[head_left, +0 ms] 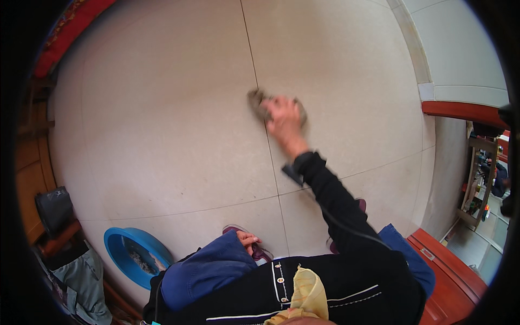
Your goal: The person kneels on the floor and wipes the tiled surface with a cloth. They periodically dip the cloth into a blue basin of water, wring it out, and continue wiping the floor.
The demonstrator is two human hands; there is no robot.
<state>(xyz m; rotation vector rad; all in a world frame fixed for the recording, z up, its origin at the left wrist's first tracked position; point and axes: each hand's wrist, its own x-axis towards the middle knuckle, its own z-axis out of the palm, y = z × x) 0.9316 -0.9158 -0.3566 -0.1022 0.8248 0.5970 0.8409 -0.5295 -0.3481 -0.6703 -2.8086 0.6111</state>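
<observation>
Beneath the right hand (285, 116), whose blurred fingers may or may not be clamped, the grey cloth (256, 101) on the floor (162, 135) could bunch under uneven pressure; the left hand's (247, 239) fingers sit slightly apart.

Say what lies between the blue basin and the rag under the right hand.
Pale floor tiles, crossed by a thin dark seam, lie between the blue basin and the grey-brown rag; no object shows there in the head view.

Counting two hands (286, 118) (247, 239), one grey-brown cloth (257, 103) at twelve o'clock, one blue basin (117, 239) at eight, two maroon shoes (262, 253) between four and six.
</observation>
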